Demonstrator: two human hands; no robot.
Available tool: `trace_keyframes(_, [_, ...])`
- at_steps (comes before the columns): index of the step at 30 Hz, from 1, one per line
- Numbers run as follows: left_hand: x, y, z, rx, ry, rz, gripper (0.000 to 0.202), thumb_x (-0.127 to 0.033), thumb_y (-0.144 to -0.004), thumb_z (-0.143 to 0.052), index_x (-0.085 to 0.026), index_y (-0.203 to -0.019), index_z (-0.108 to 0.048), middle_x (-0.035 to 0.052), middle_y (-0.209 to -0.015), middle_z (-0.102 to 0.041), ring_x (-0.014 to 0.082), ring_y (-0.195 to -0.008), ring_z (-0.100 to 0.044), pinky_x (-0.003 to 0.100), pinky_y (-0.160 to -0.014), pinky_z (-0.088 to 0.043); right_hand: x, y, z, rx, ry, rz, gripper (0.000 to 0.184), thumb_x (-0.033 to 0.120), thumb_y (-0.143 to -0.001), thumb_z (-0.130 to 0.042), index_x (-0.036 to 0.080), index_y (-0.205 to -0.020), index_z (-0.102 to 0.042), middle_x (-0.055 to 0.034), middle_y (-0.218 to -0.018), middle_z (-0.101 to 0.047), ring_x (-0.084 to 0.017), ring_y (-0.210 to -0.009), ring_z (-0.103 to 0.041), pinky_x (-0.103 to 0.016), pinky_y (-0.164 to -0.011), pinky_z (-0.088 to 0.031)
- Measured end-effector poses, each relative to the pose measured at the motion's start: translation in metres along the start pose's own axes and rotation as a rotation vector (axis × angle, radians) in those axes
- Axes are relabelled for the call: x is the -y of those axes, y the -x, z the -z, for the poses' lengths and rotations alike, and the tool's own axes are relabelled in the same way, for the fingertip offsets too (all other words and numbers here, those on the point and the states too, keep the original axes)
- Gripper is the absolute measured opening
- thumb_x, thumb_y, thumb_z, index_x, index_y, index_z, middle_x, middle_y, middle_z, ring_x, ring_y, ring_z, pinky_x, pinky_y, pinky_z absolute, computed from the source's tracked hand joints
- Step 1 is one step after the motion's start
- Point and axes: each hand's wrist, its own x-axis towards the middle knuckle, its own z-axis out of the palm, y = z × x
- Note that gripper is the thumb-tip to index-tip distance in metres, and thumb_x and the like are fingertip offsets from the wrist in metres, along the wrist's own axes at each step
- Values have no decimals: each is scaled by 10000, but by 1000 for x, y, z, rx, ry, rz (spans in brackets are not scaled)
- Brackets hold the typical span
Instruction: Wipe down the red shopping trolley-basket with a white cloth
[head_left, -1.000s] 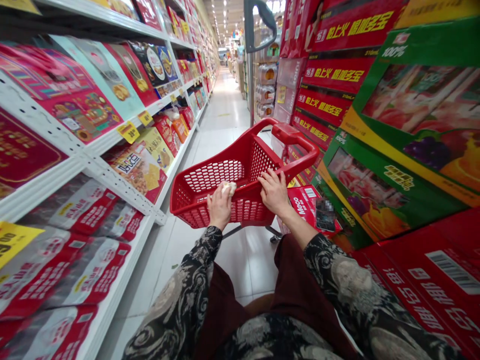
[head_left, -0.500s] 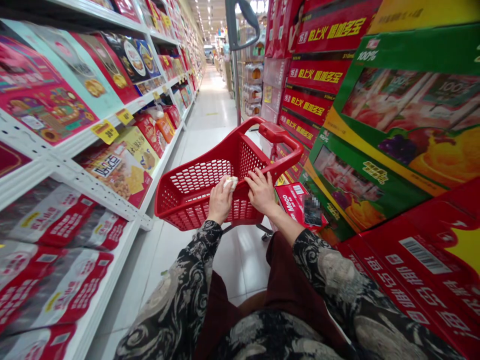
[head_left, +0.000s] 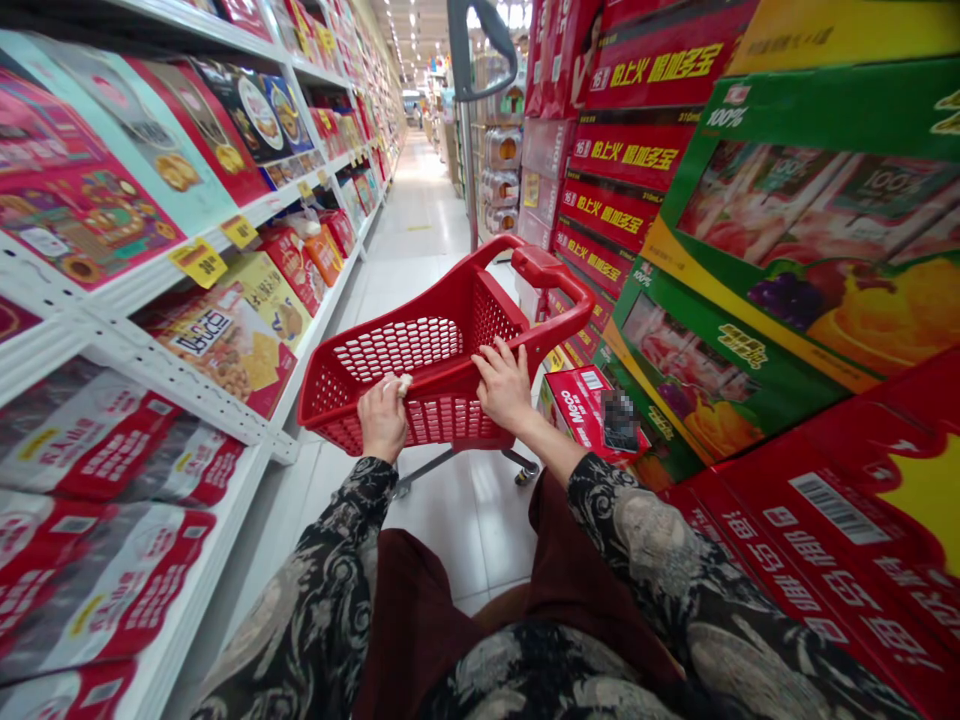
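A red plastic shopping cart with a perforated basket stands sideways in front of my legs. My left hand is closed round a small crumpled white cloth or tissue, only partly showing between the fingers. It presses this against the near rim of the basket, left of the middle. Farther right along the same rim, my right hand grips the edge with its fingers laid over the top. The cart's handle rises to the right of that hand. I see no goods inside the basket.
White shelves with boxed goods line the left side. Stacked drink cartons form a wall on the right. A red Meco box sits low beside the cart. A grey pole stands behind it, and a tiled aisle runs ahead.
My left hand has slid left along the basket rim with the white cloth, away from my right hand. My right hand keeps its hold on the rim. The view has shifted slightly.
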Motion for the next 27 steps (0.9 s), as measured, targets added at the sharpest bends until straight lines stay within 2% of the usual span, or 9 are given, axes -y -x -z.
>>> trace_keyframes(7, [6, 9, 5, -4, 9, -33, 310, -199, -862, -392, -156, -1128, -544, 107, -1231, -575, 242, -1086, -505, 399, -919, -384, 8, 4, 2, 6, -12, -15, 434, 181, -799, -467, 148, -1222, -559, -105, -1317, -517, -265, -1319, -297, -542, -1117, -1])
trace_keyframes(12, [5, 23, 5, -88, 12, -44, 306, -202, -871, -390, -165, -1131, -546, 106, -1189, -593, 241, -1048, -515, 392, -910, -368, 8, 8, 2, 6, -7, 8, 442, 167, -803, -454, 161, -1236, -546, -103, -1300, -533, -261, -1321, -296, -562, -1106, 32])
trace_keyframes(15, [-7, 23, 2, -123, 26, -68, 293, -191, -880, -380, -174, -1114, -556, 109, -1198, -589, 242, -1051, -517, 403, -908, -367, 7, 5, -1, 27, 14, 24, 452, 168, -809, -442, 162, -1252, -531, -97, -1312, -528, -268, -1337, -269, -577, -1099, 26])
trace_keyframes(19, [-32, 10, -8, -100, 79, -153, 304, -196, -908, -350, -174, -1136, -549, 120, -1264, -549, 227, -1133, -490, 394, -934, -365, 2, -4, -6, 99, 61, 58, 505, 172, -804, -448, 137, -1307, -472, -112, -1385, -454, -281, -1376, -181, -556, -1094, -92])
trace_keyframes(21, [-39, 6, -12, -98, 79, -161, 318, -200, -916, -342, -174, -1168, -533, 127, -1301, -523, 230, -1179, -466, 399, -942, -364, -3, -10, -8, 123, 89, 73, 507, 162, -806, -442, 154, -1312, -464, -108, -1398, -441, -278, -1379, -177, -575, -1083, -98])
trace_keyframes(24, [-26, 10, -12, -106, 44, -156, 341, -178, -908, -343, -180, -1206, -510, 131, -1340, -492, 239, -1214, -444, 419, -955, -363, -12, -21, -11, 123, 111, 71, 484, 145, -810, -429, 188, -1289, -485, -83, -1387, -460, -272, -1367, -213, -613, -1070, -73])
trace_keyframes(27, [8, 24, -4, -114, 12, -144, 351, -169, -899, -351, -179, -1213, -506, 141, -1336, -493, 242, -1225, -440, 424, -962, -371, -21, -30, -13, 120, 116, 64, 480, 139, -805, -434, 203, -1277, -495, -61, -1383, -468, -273, -1357, -235, -618, -1068, -86])
